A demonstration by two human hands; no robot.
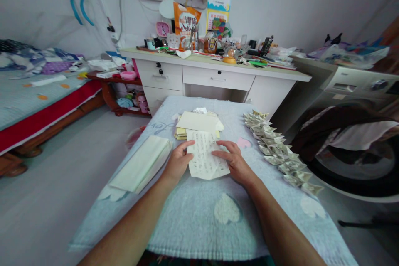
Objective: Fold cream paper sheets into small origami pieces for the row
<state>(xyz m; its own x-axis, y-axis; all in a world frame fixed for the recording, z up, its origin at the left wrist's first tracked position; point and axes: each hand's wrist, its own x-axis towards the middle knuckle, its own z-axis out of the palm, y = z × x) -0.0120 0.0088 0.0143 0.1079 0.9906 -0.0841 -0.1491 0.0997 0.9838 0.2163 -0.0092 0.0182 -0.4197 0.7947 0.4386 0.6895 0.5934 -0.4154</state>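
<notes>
A sheet of paper (202, 156) covered in handwriting lies in front of me, creased, with its lower right corner uneven. My left hand (180, 161) grips its left edge, with thumb and finger on the margin. On the opposite side my right hand (235, 161) holds the right edge, fingers reaching over the written face. Just beyond the sheet sits a pile of blank and yellowish papers (198, 121). To the left rests a folded stack of pale paper (141, 162). Several folded paper boats (277, 149) stand in rows on the right.
A light blue cloth with heart patterns covers the table (193, 216). Behind it is a white desk (218, 75) crowded with jars, a clock and a snack bag. A washing machine (358, 87) stands to the right, a bed (40, 104) to the left.
</notes>
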